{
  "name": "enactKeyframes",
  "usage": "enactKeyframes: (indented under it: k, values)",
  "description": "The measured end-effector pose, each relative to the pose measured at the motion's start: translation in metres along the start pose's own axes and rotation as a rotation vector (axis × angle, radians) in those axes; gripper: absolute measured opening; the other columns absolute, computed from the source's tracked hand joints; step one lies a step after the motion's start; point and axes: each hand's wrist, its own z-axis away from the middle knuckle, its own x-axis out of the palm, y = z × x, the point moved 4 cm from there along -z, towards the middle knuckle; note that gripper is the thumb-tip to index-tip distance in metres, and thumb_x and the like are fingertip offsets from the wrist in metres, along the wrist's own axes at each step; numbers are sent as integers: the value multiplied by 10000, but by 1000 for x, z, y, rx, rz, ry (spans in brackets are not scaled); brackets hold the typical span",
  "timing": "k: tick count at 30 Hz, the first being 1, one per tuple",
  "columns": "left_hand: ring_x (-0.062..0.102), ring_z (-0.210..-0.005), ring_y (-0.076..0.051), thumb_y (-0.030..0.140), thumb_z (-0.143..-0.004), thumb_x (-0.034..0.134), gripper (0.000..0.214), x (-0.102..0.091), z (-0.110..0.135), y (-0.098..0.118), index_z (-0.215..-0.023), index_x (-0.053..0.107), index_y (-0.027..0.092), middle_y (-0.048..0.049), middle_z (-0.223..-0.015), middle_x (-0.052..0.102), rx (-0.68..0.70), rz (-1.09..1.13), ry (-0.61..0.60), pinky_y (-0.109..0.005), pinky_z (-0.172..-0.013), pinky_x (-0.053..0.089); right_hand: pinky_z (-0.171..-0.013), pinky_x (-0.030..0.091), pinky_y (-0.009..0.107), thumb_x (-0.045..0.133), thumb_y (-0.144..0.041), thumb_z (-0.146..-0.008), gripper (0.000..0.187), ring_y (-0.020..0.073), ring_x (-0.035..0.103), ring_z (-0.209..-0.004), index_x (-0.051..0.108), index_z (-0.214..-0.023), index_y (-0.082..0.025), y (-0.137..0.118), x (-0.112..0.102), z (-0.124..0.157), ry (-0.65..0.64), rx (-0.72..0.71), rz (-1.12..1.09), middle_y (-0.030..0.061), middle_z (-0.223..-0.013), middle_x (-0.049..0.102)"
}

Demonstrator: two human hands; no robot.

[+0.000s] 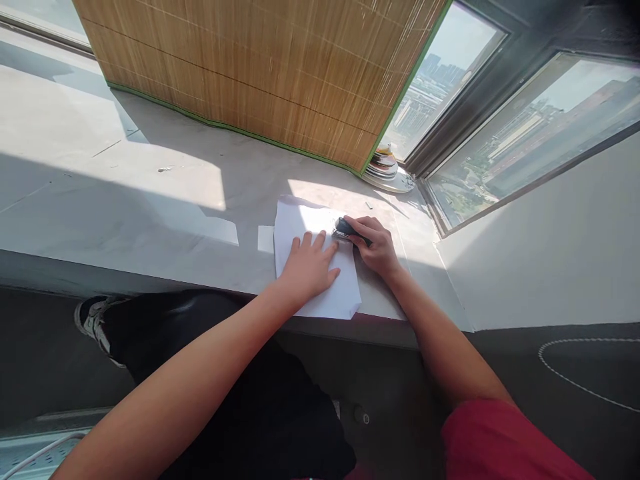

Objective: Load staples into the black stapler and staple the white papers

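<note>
White paper [320, 307] lies on the pale window ledge, its near edge hanging slightly over the front and one near corner bent. My left hand [313, 263] rests flat on it with fingers spread, pressing on the sheet. In my right hand [375, 243] is a dark stapler [345, 228], its metal front end over the paper's right side. The fingers wrap round its back part, which is mostly hidden. Whether its jaws have paper between them, I cannot tell.
A bamboo blind [250, 73] with green edging hangs behind the ledge [165, 220]. Stacked plates or discs [385, 173] stand in the corner by the window [525, 140]. Small scraps [165, 169] lie on the left. A white cord [575, 341] curves at the right, below the ledge.
</note>
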Motion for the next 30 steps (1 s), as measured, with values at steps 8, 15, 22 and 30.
enactKeyframes:
  k: [8,15,22,30]
  values:
    - [383,-1525,-423,500,-1079,543,619,1,-1,-1,-1658,487,287,-125,-1763,379,-10,8,-14,-580,-1226,334,-1002,521,511,593,-234,-1045,487,294,655,-1092,696,-1496,-387,-1,1,-1,-37,25,1,68,-1229,759]
    - [382,-1532,-426,499,-1079,538,619,0,0,-2,-1654,495,274,-133,-1764,381,-6,10,-12,-594,-1226,338,-1005,514,511,571,-248,-1052,495,300,639,-1099,682,-1513,-390,-2,1,-3,-72,53,27,72,-1226,760]
    - [392,-1524,-432,499,-1081,531,620,0,-1,-1,-1655,497,267,-139,-1767,380,-2,3,-11,-602,-1208,356,-990,509,509,571,-241,-1046,505,299,638,-1085,678,-1512,-405,-1,1,-2,-70,51,31,64,-1234,759]
    - [392,-1532,-428,486,-1077,539,615,-2,1,-1,-1652,498,271,-125,-1776,372,-4,8,-25,-602,-1227,349,-953,448,483,542,-249,-1059,502,306,600,-1078,662,-1520,-407,-6,2,-1,-128,77,157,68,-1252,734]
